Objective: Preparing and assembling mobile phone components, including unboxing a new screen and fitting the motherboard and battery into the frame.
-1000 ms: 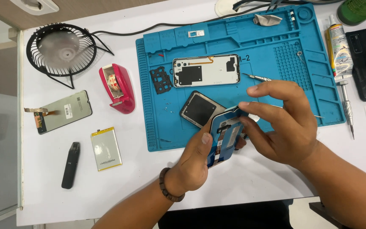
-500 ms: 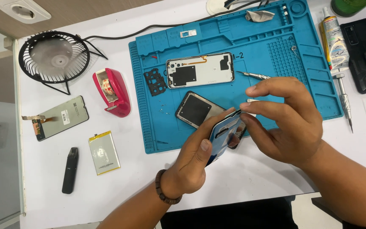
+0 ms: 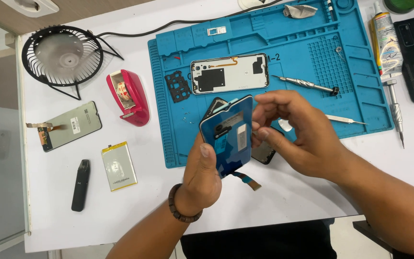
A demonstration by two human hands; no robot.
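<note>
Since the earlier frame the blue phone screen panel (image 3: 228,136) has tipped upright at frame centre, the left hand (image 3: 202,175) clamped on its lower edge, the right hand (image 3: 295,136) fingers seemingly pinching its side; thin, stiff, fragile, best held by edges.

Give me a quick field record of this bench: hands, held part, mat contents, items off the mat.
left hand: grips blue phone panel from below, tilted up
right hand: fingertips at the panel's right edge
flex cable: hangs under the panel
blue mat: opened phone frame, screwdriver, tweezers
off mat, left: fan, pink tape dispenser, battery
</note>
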